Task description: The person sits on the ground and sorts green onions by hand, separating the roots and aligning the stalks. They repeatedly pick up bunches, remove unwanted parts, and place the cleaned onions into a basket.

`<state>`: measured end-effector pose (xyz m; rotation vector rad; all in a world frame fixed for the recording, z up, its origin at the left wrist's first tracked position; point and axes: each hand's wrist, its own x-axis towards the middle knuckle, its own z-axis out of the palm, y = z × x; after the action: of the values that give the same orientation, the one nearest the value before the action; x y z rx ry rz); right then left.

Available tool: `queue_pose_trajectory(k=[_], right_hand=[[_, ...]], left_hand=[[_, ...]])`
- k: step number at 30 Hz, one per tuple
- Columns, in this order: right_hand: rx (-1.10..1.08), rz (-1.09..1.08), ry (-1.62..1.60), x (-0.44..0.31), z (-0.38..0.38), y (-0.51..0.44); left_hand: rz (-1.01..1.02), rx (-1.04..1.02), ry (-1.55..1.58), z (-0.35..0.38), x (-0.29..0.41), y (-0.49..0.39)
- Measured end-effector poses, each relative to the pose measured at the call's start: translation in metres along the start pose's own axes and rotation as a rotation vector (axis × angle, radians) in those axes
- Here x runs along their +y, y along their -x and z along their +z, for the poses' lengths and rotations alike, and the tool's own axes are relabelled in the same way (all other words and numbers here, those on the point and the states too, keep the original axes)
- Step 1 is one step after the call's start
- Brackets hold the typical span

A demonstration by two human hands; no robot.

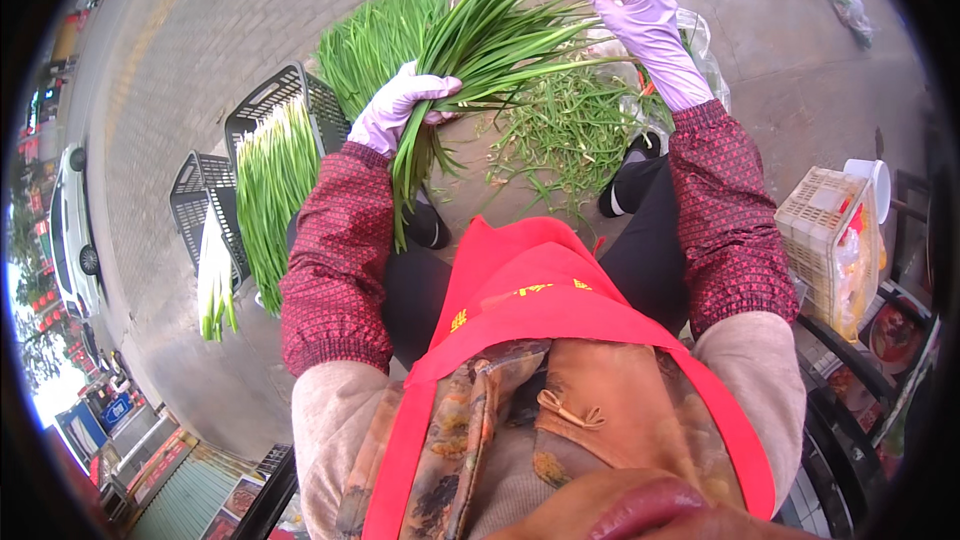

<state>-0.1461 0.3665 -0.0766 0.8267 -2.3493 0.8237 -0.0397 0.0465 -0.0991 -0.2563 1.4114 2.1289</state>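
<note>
My left hand (405,106), in a thin lilac glove, is closed around a bunch of green garlic chives (480,37), whose pale ends fan out to the upper right. Near those ends is my gloved right hand (626,4), fingers bent and thumb close to the index finger; whether it pinches a stalk cannot be told. Behind the bunch lies a thick pile of green chives (367,45). Loose trimmed leaves (562,135) are heaped on the pavement between my feet, beside a clear plastic bag (697,37) partly hidden by my right arm.
Chives with white ends (277,187) lie against a dark plastic crate (262,90) at left. White-stemmed leeks (214,270) lean on another crate (202,172). A cream crate (814,225) with bags stands at right, near a black chair. A white car (71,232) is far left.
</note>
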Motion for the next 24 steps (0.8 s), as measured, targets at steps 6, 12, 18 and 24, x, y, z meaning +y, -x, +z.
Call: queue_pose_trajectory(k=[6,12,18,24], right_hand=[[-0.285,0.047,-0.081,-0.009,0.010,0.011],[-0.397,0.504,-0.341,-0.002,0.031,0.011],[-0.559,1.081,-0.954,0.009,0.045,0.009],[-0.579,1.324,-1.134,-0.001,0.059,0.014]], left_hand=[[0.031,-0.105,-0.002,-0.028,-0.011,-0.007],[-0.013,-0.206,0.099,-0.048,-0.025,-0.009],[-0.086,-0.163,-0.077,-0.040,-0.016,-0.003],[-0.124,-0.147,-0.154,-0.021,-0.008,0.004]])
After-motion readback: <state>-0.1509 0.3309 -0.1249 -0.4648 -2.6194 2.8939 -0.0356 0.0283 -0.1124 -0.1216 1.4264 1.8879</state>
